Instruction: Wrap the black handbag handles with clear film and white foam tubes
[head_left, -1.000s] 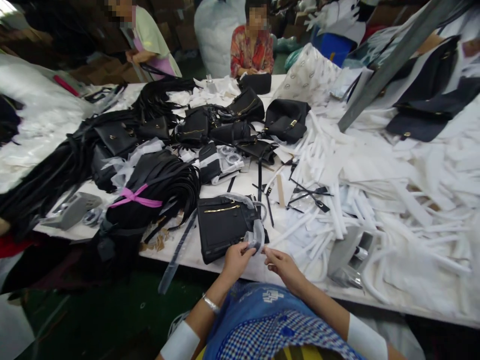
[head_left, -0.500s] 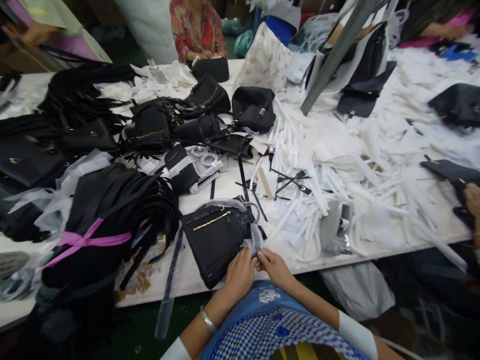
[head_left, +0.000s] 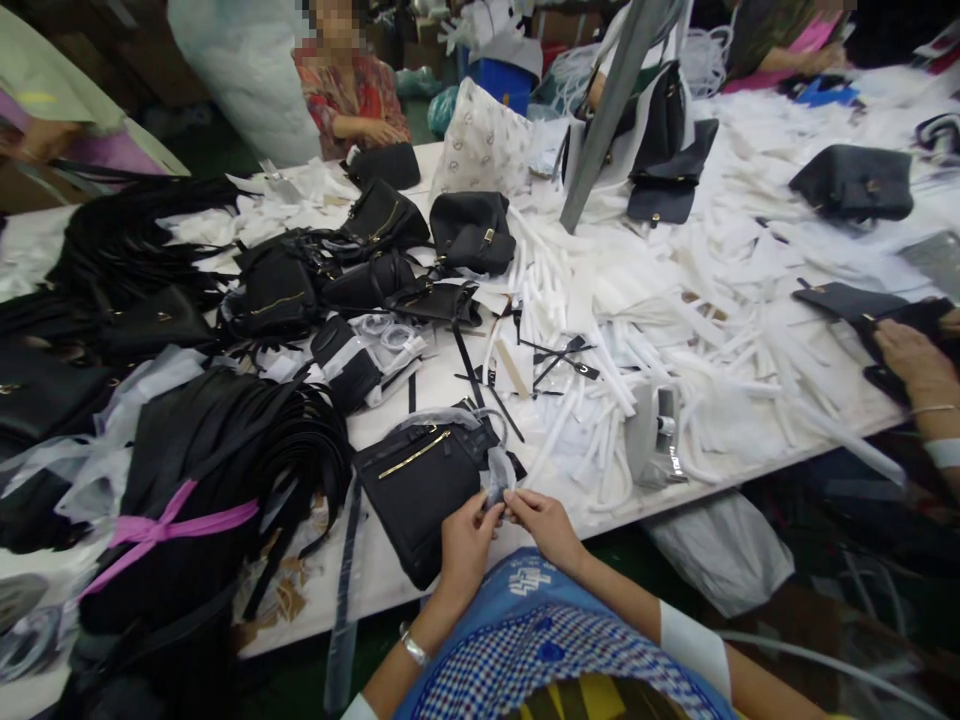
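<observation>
A black bag with a gold zipper lies tilted at the table's near edge. Clear plastic wrap covers a strap end at its right side. My left hand pinches this wrap by the bag's lower right corner. Close beside it, my right hand has its fingertips closed on the same plastic. The fingertips of both hands almost touch. A plastic-covered strap hangs over the edge left of the bag.
Black straps tied with a pink ribbon lie at left. Several black bags are piled behind. White strips cover the right side. A metal pole slants down to the table. A co-worker's hand rests on black pieces at right.
The view has shifted, turning somewhat right. My left hand's fingers have changed their pinch on the plastic, with the thumb now more visible. The co-worker's hand at right shows more fully.
</observation>
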